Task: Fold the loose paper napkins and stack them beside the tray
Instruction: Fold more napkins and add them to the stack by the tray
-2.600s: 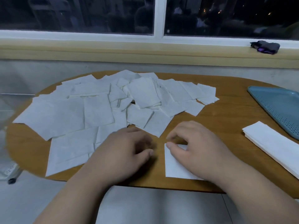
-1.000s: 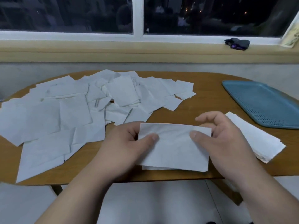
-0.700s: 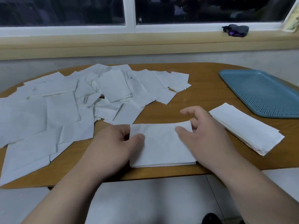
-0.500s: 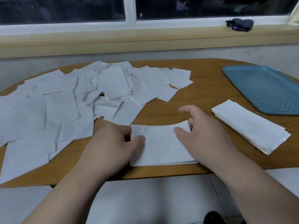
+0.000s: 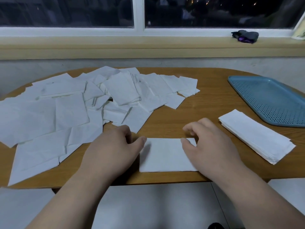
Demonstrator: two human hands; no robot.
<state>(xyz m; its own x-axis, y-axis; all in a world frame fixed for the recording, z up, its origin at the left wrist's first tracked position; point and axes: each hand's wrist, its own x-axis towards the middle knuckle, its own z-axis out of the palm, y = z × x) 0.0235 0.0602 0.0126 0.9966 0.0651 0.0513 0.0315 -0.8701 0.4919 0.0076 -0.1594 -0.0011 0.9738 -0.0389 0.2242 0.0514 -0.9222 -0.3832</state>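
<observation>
Folded napkin (image 5: 166, 154): flat at the middle of the worktop's (image 5: 206, 100) near edge, between both hands.
Left hand (image 5: 113, 147): thumb tip on the napkin's far left corner; fingers curled under, so I cannot tell whether the grip pinches.
Right hand (image 5: 212, 144): grip loose and narrow, thumb resting on the napkin's right end.
Stack (image 5: 255, 136): just beside the tray (image 5: 270, 100), towards the right edge.
Loose napkins (image 5: 66, 113): spread over the left half.

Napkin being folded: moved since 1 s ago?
Yes: the napkin went down and forward; then it was held overlapping the table's near edge, now it lies flat inside that edge.
</observation>
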